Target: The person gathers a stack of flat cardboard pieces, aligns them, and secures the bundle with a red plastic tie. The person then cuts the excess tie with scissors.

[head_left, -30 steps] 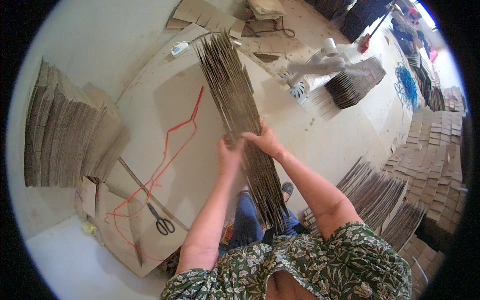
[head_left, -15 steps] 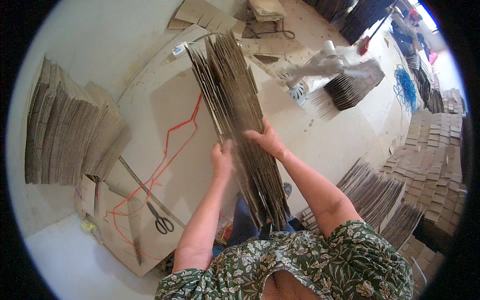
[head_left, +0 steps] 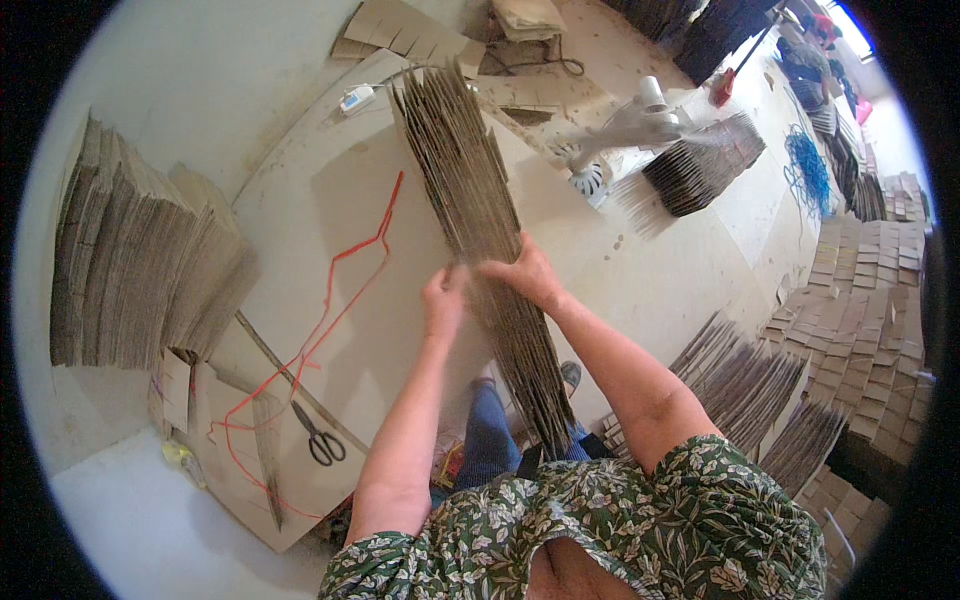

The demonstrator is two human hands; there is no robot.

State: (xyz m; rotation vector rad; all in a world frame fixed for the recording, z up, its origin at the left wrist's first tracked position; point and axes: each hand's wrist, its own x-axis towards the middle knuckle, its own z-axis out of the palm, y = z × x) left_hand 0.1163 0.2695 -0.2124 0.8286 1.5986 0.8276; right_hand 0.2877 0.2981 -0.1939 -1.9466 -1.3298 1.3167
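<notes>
A long stack of brown cardboard dividers (head_left: 455, 165) stands on edge in front of me, its near end close to my lap. My left hand (head_left: 443, 300) is closed against the stack's left side, partly blurred. From the right, my right hand (head_left: 525, 275) grips the stack, its thumb lying across the top edges. The two hands are nearly level with each other, squeezing the sheets between them. A red strap (head_left: 335, 265) lies loose on the board to the left, and black-handled scissors (head_left: 320, 440) rest beside its lower part.
Tall cardboard piles (head_left: 140, 250) lean at the left wall. A white fan (head_left: 625, 130) stands ahead, beside another divider bundle (head_left: 705, 165). Blue twine (head_left: 805, 170) lies at the right, with more cardboard stacks (head_left: 735, 375) nearer. A small white device (head_left: 357, 98) sits beyond the strap.
The stack looks narrower and more even, its sheets pressed closer together. My left hand has shifted slightly up along it, nearer my right hand.
</notes>
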